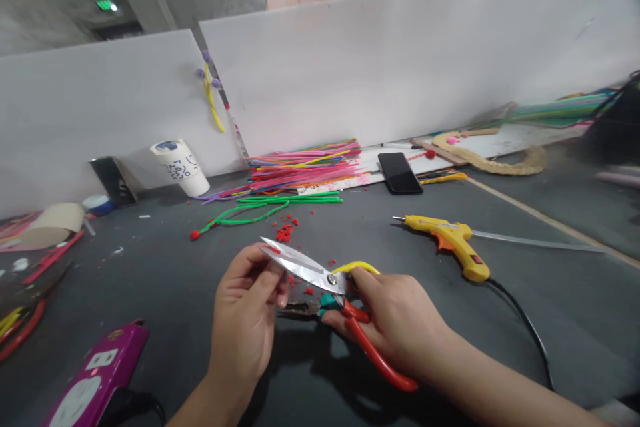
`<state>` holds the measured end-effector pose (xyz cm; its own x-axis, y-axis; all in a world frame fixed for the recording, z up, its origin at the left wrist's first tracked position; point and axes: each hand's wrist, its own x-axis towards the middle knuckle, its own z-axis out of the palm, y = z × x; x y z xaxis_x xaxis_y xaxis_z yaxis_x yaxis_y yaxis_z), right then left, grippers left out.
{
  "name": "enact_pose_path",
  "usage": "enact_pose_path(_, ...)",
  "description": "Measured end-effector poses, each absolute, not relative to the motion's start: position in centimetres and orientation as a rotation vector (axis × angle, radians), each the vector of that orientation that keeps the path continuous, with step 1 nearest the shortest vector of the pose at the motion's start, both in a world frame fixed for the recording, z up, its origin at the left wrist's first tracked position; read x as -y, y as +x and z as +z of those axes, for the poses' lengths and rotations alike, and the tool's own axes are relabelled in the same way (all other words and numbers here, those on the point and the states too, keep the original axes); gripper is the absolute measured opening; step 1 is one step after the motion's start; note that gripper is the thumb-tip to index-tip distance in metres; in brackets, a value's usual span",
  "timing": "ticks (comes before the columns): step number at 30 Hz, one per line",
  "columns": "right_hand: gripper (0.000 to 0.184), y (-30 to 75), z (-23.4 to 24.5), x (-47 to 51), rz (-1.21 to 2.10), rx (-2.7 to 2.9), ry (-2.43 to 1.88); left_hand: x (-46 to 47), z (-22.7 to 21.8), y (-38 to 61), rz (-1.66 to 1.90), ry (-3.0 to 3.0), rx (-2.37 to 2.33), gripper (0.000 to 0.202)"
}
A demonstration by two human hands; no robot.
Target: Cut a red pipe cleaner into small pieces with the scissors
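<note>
My right hand (395, 310) is closed around the handles of a pair of scissors (305, 267), one loop yellow and the other red. Their blades reach left, slightly parted, to the fingertips of my left hand (250, 313). Those fingers are pinched on a small red piece (274, 250), which shows at the blades and is mostly hidden. Under the scissors lie pliers (303, 309) with a teal grip, partly covered by my right hand. Red fuzzy scraps (285, 233) are scattered on the dark table just beyond my hands.
Green pipe cleaners (290, 200) lie ahead, before a pile of pink ones (305, 170). A yellow glue gun (450, 240) with a cord rests right, below a phone (400, 173). A purple power strip (100, 373) is front left; a paper cup (180, 167) stands by the white partition (400, 67).
</note>
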<state>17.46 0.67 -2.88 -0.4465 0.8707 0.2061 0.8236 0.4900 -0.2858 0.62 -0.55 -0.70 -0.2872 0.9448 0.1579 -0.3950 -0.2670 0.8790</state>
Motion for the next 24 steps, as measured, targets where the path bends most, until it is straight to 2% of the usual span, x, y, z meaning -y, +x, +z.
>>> enact_pose_path(12,0.038,17.6,-3.1,-1.0,0.135,2.399,-1.376,0.6,-0.6,0.6,1.739,0.871,-0.965,0.008)
enact_pose_path(18,0.027,17.4,-2.2,-1.2,0.619,2.168,-1.399,0.5,-0.8,0.2,1.595,0.906,-0.977,0.003)
enact_pose_path(24,0.013,17.6,-1.7,-1.4,1.087,1.924,-1.28,0.3,-1.3,0.8,1.21,1.053,-1.091,0.006)
